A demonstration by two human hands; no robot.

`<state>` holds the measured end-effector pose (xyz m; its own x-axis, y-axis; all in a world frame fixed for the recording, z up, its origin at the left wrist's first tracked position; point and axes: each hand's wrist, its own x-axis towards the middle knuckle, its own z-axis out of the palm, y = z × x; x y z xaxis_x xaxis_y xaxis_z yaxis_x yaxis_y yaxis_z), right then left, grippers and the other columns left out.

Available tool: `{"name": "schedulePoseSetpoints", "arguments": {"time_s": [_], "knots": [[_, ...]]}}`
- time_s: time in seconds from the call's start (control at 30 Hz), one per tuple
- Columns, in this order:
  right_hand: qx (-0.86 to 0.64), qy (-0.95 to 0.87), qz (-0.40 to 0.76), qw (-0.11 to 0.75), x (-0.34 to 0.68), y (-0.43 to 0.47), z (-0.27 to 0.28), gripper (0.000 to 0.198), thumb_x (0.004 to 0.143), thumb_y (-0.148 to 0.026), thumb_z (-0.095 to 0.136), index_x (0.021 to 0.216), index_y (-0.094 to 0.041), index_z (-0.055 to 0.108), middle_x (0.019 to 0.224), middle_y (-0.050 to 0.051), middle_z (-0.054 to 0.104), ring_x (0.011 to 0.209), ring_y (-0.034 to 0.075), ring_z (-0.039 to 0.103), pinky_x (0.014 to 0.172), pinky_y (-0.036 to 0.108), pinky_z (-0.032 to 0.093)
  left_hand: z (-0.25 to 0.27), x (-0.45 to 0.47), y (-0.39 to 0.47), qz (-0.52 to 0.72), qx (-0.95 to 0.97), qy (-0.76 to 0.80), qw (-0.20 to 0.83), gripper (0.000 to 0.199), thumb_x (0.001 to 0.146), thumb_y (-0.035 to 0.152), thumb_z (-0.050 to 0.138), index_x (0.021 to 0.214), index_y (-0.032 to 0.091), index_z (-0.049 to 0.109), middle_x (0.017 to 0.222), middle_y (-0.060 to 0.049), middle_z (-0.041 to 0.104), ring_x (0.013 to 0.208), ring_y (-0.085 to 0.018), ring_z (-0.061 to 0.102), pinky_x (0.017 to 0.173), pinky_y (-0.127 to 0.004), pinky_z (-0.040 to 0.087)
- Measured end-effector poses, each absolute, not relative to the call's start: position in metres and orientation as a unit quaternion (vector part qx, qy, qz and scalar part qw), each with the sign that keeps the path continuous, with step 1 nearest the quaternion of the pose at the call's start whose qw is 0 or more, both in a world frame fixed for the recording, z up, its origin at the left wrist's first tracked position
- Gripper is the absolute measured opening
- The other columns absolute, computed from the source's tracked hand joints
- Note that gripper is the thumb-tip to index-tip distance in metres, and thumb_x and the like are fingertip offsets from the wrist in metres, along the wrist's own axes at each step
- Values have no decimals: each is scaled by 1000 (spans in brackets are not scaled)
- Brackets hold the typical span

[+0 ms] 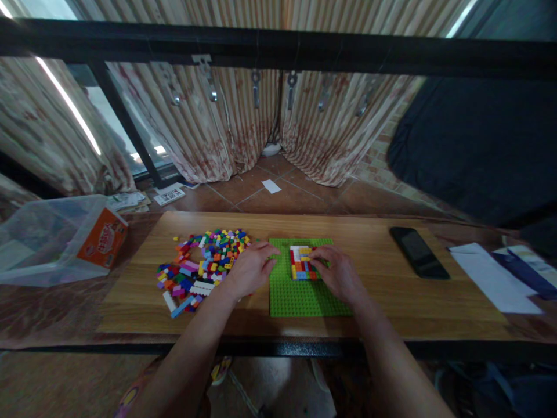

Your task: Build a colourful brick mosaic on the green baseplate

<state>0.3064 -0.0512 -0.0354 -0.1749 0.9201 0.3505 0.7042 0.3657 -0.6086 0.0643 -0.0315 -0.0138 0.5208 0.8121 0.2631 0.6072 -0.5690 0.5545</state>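
Green plate [287, 301] is bearing the block [300, 275], where the right hand [337, 271] is apparently seating a yellow brick [305, 258], grip unclear, the left hand [249, 269] is showing parted fingers, seemingly empty, and the next press is likely calling for square alignment.

Ambient light: low. From where I stand, daylight enters through the window [102, 113] at left; soft shadow darkens part of the green baseplate [285, 299]. Wide-angle distortion stretches the edges; fine detail softens.
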Motion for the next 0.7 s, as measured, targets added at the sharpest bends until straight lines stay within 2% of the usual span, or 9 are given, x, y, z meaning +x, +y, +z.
{"name": "schedulePoseSetpoints", "arguments": {"time_s": [0.27,0.57,0.7], "knots": [[-554,-748,133,340,309,-53,-35,11,84,-19,57,80,-23,67,87,4,67,86,20,60,80,37,49,-22,93,-47,205,878,395,175,41,83,15,55,122,25,58,116,-6,56,108,-22,52,98,-40,45],[-554,-743,127,352,310,-52,-36,11,83,-24,59,86,-23,69,89,5,67,87,21,61,82,38,49,-27,98,-52,194,876,410,163,49,82,17,56,130,28,52,122,-7,51,112,-24,48,101,-44,42],[-565,-737,127,348,310,-52,-37,10,82,-22,61,87,-22,70,91,6,67,88,21,61,82,37,49,-27,102,-54,176,876,422,154,50,83,11,48,131,27,52,121,-8,50,109,-24,48,98,-44,43]]}}
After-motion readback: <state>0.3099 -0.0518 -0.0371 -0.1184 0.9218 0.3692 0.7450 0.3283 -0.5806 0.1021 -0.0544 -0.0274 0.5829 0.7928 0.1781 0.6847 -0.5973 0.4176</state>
